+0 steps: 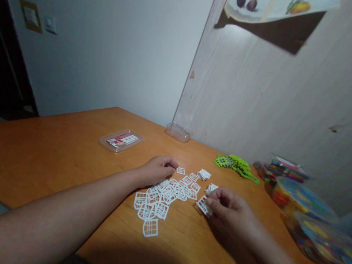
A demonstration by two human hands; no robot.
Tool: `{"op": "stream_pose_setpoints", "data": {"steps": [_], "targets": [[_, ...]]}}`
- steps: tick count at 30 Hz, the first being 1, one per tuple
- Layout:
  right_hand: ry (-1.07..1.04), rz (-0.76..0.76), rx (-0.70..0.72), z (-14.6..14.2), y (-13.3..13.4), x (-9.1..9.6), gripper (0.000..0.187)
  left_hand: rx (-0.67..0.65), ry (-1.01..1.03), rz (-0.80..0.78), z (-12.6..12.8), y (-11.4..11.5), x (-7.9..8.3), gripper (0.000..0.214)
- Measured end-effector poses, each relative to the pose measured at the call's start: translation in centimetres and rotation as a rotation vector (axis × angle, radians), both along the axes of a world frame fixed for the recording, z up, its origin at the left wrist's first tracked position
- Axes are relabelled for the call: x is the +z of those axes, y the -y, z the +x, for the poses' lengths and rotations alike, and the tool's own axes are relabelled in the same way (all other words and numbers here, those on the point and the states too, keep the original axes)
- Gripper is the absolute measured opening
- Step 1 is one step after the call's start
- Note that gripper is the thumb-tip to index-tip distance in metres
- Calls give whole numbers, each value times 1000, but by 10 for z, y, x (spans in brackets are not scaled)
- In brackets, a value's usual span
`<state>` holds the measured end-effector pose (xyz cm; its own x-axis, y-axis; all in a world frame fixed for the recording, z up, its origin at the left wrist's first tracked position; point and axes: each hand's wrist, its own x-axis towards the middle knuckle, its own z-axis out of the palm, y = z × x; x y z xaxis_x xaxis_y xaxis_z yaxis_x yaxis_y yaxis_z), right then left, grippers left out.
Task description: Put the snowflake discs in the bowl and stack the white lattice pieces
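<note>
Several white lattice-shaped plastic pieces (162,198) lie scattered on the orange wooden table (60,154). My left hand (157,169) rests at the far edge of the heap, fingers curled down onto the pieces; whether it grips one is hidden. My right hand (228,210) is closed in a pinch on a small stack of white pieces (203,205) at the heap's right side. A separate little stack of white pieces (204,174) lies just beyond.
Green plastic pieces (237,165) lie near the wall. Bags of coloured pieces (304,204) fill the right side. A clear lid with a card (121,140) and a clear tub (178,132) stand at the back. Wall and door panel border the table.
</note>
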<state>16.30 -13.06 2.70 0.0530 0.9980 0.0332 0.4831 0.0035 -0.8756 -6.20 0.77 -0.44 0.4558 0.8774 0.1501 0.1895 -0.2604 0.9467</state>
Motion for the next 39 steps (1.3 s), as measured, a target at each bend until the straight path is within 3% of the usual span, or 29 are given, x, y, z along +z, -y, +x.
{"op": "stream_pose_setpoints", "data": {"steps": [3,7,12,21,26,32,39], "targets": [[-18,-22,-127,18,-3,4,32,0,-17,3,0,-1,0,24],[-17,-67,-117,33,-9,-11,32,1,-22,-19,-1,0,1,25],[191,78,-162,39,-14,-25,23,1,-18,-8,-1,3,3,24],[838,326,66,-26,-2,6,27,-15,-25,46,0,2,2,22],[1106,276,65,-43,-8,6,33,-13,-38,52,1,4,3,24],[1111,256,78,-46,-11,3,35,4,-27,30,3,7,5,26],[1012,331,50,-36,-7,4,35,3,-35,8,2,6,5,25]]}}
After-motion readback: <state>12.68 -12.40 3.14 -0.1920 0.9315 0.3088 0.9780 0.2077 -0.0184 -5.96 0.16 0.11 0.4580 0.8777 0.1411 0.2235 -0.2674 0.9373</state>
